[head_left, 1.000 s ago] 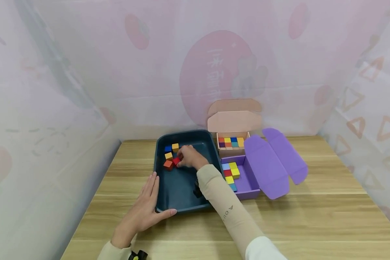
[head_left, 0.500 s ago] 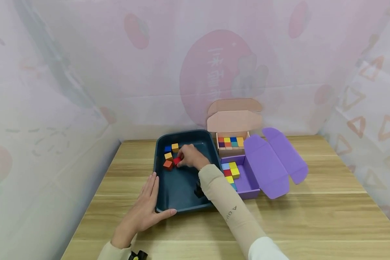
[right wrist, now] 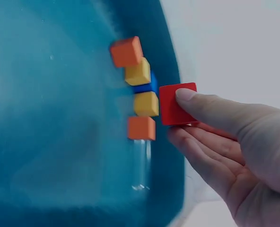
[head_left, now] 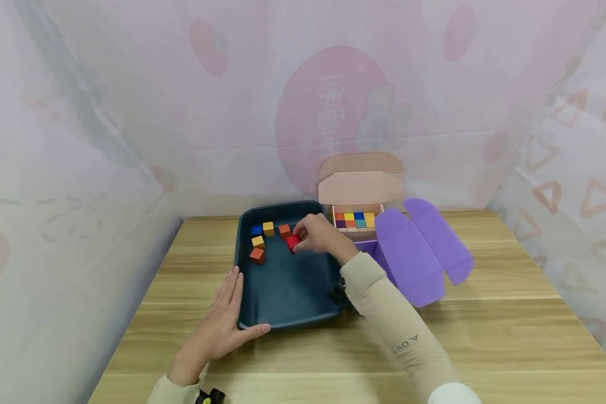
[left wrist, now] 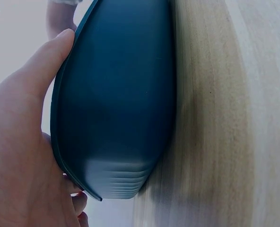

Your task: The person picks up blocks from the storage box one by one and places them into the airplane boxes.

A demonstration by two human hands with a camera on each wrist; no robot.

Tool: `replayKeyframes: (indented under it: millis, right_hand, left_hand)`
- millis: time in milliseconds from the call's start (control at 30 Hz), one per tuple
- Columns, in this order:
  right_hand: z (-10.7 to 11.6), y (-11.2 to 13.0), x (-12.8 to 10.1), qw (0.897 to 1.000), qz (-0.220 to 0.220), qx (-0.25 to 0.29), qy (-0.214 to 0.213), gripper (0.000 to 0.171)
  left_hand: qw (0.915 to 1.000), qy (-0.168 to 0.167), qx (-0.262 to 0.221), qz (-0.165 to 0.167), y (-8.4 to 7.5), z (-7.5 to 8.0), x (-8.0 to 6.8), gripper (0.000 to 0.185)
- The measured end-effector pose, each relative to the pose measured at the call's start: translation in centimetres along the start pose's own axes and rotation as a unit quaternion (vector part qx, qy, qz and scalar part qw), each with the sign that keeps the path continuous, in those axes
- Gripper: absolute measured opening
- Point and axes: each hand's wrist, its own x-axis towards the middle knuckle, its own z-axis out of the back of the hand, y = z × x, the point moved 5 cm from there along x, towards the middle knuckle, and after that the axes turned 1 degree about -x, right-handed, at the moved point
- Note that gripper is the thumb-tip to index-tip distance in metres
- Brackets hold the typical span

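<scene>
My right hand (head_left: 325,235) pinches a red cube (head_left: 293,243) over the dark blue tray (head_left: 283,303). In the right wrist view the thumb lies on one face of the red cube (right wrist: 170,106), with fingers below it. An orange cube (head_left: 285,231) sits just beyond that hand. Toward the tray's left side are a blue cube (head_left: 257,230), two yellow-orange cubes (head_left: 268,228) and another orange cube (head_left: 257,256). My left hand (head_left: 217,325) spans the tray's near left corner, fingers straight along the side, thumb (left wrist: 59,42) at the rim.
Right of the tray stands a purple box (head_left: 414,258) with its lid folded out; my right forearm hides most of its inside. Behind it, an open pale pink box (head_left: 361,188) holds several coloured cubes (head_left: 354,220). Fabric walls (head_left: 232,140) enclose the wooden table (head_left: 485,336).
The right hand has moved right and slightly back with the red cube, away from the other cubes at left. An orange cube formerly behind the hand now shows. The left hand keeps its place.
</scene>
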Motion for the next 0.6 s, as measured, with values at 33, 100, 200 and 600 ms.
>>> replayKeyframes:
  millis: [33,100,200,600]
  right_hand:
    - [0.4,-0.2,-0.5,1.0,0.0,0.002,-0.001,0.033]
    - [1.3,-0.6,-1.6,1.0,-0.003,0.004,-0.004,0.035]
    - [2.3,-1.5,-3.3,1.0,-0.01,0.01,-0.004,0.035]
    - [5.4,-5.5,-10.1,0.998,-0.039,0.04,-0.004,0.028]
  left_hand:
    - [1.0,-0.002,0.002,0.0,0.0,0.0,0.0,0.13]
    - [1.0,-0.004,0.006,-0.001,-0.1,0.0,0.0,0.13]
    - [1.0,-0.004,0.005,-0.005,-0.4,0.0,0.1,0.13]
    - [0.9996,-0.006,-0.001,-0.028,-1.1,0.0,0.4,0.13]
